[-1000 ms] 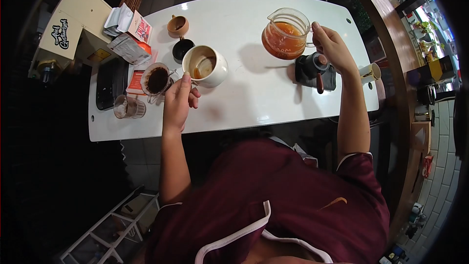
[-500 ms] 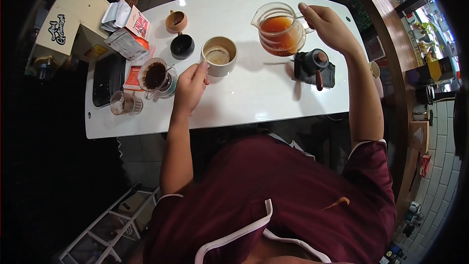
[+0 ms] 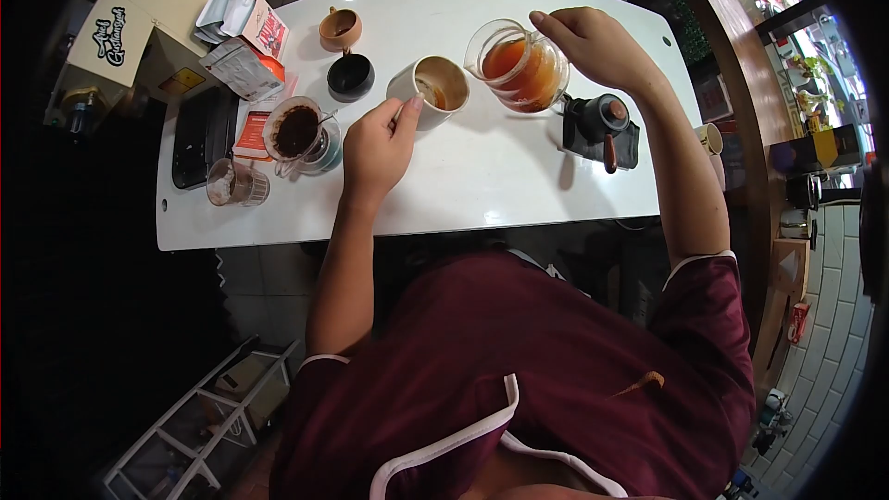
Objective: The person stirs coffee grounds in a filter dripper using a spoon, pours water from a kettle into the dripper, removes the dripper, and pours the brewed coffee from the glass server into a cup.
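My left hand [image 3: 381,146] is closed on the handle of a cream mug [image 3: 404,85], which leans to the right with a little brown liquid inside. My right hand [image 3: 597,44] grips the handle of a glass coffee server [image 3: 519,65]. Amber-brown coffee [image 3: 530,72] fills much of the server, which tips left toward the mug; a gap stays between the two. Behind the server stands a dark hand grinder [image 3: 597,120] with a wooden knob and handle, on a black pad. Left of the mug are a black cup [image 3: 351,77] and a brown cup [image 3: 340,30].
On the white table [image 3: 444,185], a glass dripper [image 3: 296,130] holds wet grounds, with a drinking glass [image 3: 236,183] beside it. A black tray-like device [image 3: 204,137] and coffee bags [image 3: 248,42] occupy the left end. A wooden counter [image 3: 741,83] runs along the right.
The mug has tilted and shifted right. The server has moved slightly left and tipped further, its coffee now slanting, so server and mug are closer together.
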